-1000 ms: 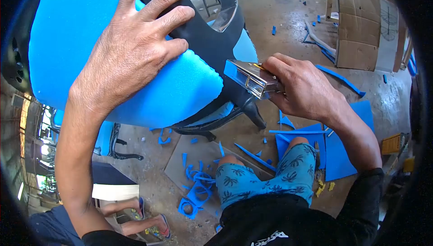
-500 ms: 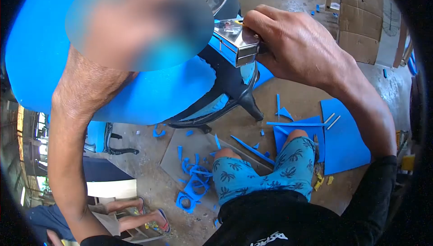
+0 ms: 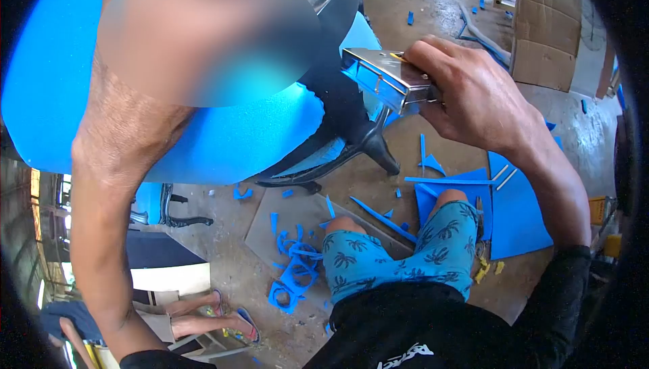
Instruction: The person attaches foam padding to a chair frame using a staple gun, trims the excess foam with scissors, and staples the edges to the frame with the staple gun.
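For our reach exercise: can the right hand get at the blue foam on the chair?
Probably yes: the right hand grips a metal tool near the blue foam, and no obstacle shows between tool and foam.

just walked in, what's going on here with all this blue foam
A person's right hand grips what looks like a staple gun, held up by a black chair, past the edge of the blue foam; whether it touches the chair is unclear. The left hand, mostly blurred, is over the foam. Cut blue scraps litter the floor.
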